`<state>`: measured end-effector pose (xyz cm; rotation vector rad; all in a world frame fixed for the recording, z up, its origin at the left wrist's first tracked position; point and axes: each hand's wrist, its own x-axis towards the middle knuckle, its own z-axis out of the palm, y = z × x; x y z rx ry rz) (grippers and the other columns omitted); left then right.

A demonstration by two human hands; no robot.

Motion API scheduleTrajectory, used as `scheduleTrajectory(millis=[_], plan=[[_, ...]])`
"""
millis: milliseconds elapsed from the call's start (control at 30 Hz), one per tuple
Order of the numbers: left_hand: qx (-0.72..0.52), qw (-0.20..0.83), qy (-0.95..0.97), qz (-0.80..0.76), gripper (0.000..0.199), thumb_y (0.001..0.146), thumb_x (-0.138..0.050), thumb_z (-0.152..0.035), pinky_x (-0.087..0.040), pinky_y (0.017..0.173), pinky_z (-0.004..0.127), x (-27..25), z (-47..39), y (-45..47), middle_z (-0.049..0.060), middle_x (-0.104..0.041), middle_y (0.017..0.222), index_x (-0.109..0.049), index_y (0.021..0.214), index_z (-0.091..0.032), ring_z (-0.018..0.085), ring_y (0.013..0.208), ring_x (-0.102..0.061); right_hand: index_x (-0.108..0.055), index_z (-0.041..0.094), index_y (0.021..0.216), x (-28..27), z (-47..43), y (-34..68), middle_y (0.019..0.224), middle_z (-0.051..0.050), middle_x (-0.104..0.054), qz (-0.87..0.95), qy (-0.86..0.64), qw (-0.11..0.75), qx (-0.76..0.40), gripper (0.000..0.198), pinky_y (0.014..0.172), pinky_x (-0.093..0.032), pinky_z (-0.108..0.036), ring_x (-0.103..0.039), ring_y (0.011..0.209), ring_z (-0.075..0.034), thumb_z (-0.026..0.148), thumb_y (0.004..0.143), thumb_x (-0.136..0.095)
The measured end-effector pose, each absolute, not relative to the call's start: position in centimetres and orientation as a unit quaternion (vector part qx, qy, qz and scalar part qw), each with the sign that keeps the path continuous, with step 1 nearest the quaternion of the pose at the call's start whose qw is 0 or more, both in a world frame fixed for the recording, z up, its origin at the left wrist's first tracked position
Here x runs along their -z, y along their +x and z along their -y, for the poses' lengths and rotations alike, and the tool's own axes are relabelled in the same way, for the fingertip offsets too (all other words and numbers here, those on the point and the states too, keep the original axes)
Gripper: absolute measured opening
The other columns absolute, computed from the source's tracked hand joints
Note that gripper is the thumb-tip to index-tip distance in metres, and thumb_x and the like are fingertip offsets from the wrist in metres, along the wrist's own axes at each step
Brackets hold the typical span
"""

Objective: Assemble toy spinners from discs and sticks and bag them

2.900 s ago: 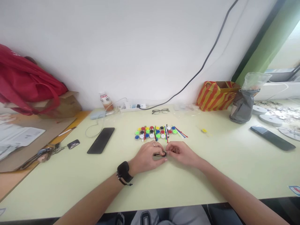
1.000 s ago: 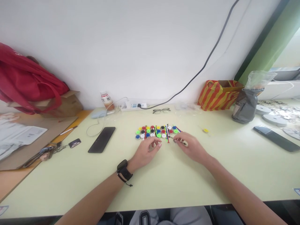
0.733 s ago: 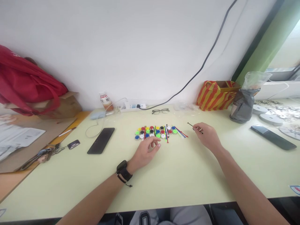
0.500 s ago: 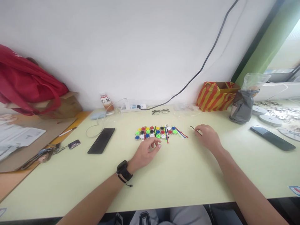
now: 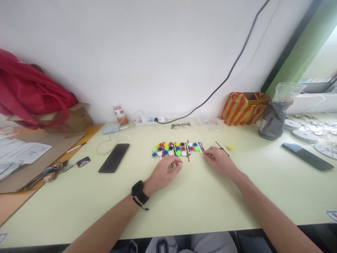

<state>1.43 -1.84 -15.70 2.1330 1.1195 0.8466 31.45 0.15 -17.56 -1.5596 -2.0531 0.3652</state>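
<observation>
Several small round discs [image 5: 165, 148] in red, blue, green, yellow, white and black lie in rows at the middle of the table, with thin coloured sticks [image 5: 187, 148] laid across them. At the right end of the rows, my right hand [image 5: 217, 158] has its fingertips closed on the near ends of a small bundle of coloured plastic sticks [image 5: 200, 147]. A black stick [image 5: 219, 144] and a yellow disc [image 5: 230, 147] lie just beyond that hand. My left hand [image 5: 167, 170] rests in front of the discs, fingers loosely curled, thumb apart, holding nothing.
A black phone [image 5: 114, 158] lies left of the discs, another phone [image 5: 306, 155] far right. Behind are glasses [image 5: 180, 125], a power strip [image 5: 150, 121] and a bottle [image 5: 120, 114]. A striped bag [image 5: 240, 109] and grey bag [image 5: 272, 119] stand back right.
My right hand has moved left from the black stick to the bundle, leaving the stick on the table. The bundle's sticks now lie closer together and steeper. My left hand is almost unmoved.
</observation>
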Motion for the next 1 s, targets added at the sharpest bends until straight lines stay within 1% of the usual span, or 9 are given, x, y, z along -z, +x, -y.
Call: scheduleTrajectory(millis=[133, 267, 333, 400, 533, 767, 900, 1000], plan=[[-0.317, 0.285, 0.804, -0.414, 0.019, 0.101, -0.057, -0.035, -0.047, 0.076, 0.032, 15.7, 1.8, 1.4, 0.004, -0.07, 0.094, -0.07, 0.108, -0.023, 0.02, 0.087, -0.062, -0.075, 0.024, 0.11, 17.7, -0.3, 31.4, 0.103, -0.008, -0.072, 0.762, -0.581, 0.271, -0.088, 0.025, 0.077, -0.051, -0.035, -0.068, 0.094, -0.025, 0.03, 0.095, -0.055], [-0.314, 0.285, 0.81, -0.405, 0.018, 0.1, -0.057, -0.035, -0.048, 0.075, 0.033, 15.6, 1.9, 1.5, 0.004, -0.07, 0.093, -0.07, 0.105, -0.023, 0.02, 0.086, -0.062, -0.073, 0.024, 0.119, 17.9, -0.3, 31.2, 0.104, -0.01, -0.07, 0.78, -0.569, 0.253, -0.066, 0.031, 0.08, -0.051, -0.037, -0.065, 0.099, -0.027, 0.03, 0.098, -0.052], [-0.309, 0.287, 0.811, -0.406, 0.017, 0.1, -0.057, -0.034, -0.048, 0.075, 0.033, 15.6, 1.9, 1.5, 0.004, -0.07, 0.093, -0.07, 0.105, -0.024, 0.019, 0.086, -0.062, -0.07, 0.024, 0.127, 18.1, -0.4, 31.2, 0.106, -0.011, -0.068, 0.789, -0.557, 0.252, -0.06, 0.035, 0.084, -0.051, -0.04, -0.063, 0.101, -0.028, 0.03, 0.099, -0.049], [-0.305, 0.288, 0.812, -0.407, 0.017, 0.1, -0.057, -0.034, -0.047, 0.075, 0.033, 15.5, 1.9, 1.5, 0.003, -0.069, 0.092, -0.07, 0.105, -0.024, 0.019, 0.086, -0.062, -0.069, 0.025, 0.13, 18.4, -0.5, 31.2, 0.108, -0.011, -0.066, 0.796, -0.548, 0.251, -0.051, 0.037, 0.089, -0.051, -0.042, -0.062, 0.104, -0.029, 0.031, 0.101, -0.047], [-0.294, 0.285, 0.816, -0.407, 0.017, 0.101, -0.057, -0.034, -0.047, 0.076, 0.033, 15.3, 1.9, 1.6, 0.003, -0.068, 0.09, -0.07, 0.104, -0.024, 0.019, 0.085, -0.061, -0.069, 0.025, 0.129, 18.9, -0.9, 31.3, 0.11, -0.012, -0.064, 0.799, -0.547, 0.245, -0.042, 0.036, 0.093, -0.05, -0.045, -0.06, 0.104, -0.03, 0.033, 0.102, -0.047], [-0.289, 0.286, 0.821, -0.4, 0.015, 0.1, -0.056, -0.031, -0.047, 0.075, 0.033, 15.0, 2.1, 1.7, 0.003, -0.07, 0.093, -0.07, 0.1, -0.024, 0.019, 0.086, -0.06, -0.066, 0.024, 0.133, 18.7, -1.1, 31.4, 0.109, -0.012, -0.066, 0.791, -0.559, 0.242, -0.053, 0.038, 0.09, -0.05, -0.043, -0.061, 0.104, -0.03, 0.033, 0.103, -0.046], [-0.283, 0.283, 0.825, -0.399, 0.015, 0.1, -0.056, -0.031, -0.047, 0.075, 0.032, 15.0, 2.1, 1.7, 0.003, -0.07, 0.094, -0.069, 0.098, -0.023, 0.019, 0.086, -0.06, -0.068, 0.024, 0.127, 18.6, -1.1, 31.5, 0.107, -0.011, -0.067, 0.778, -0.577, 0.244, -0.045, 0.036, 0.087, -0.051, -0.041, -0.062, 0.104, -0.029, 0.037, 0.104, -0.044], [-0.279, 0.282, 0.828, -0.397, 0.016, 0.101, -0.056, -0.031, -0.047, 0.075, 0.032, 15.1, 2.1, 1.6, 0.003, -0.07, 0.094, -0.069, 0.098, -0.023, 0.019, 0.086, -0.06, -0.069, 0.025, 0.123, 18.7, -1.3, 31.7, 0.108, -0.01, -0.068, 0.764, -0.591, 0.257, -0.04, 0.032, 0.083, -0.051, -0.039, -0.063, 0.106, -0.028, 0.034, 0.102, -0.047]])
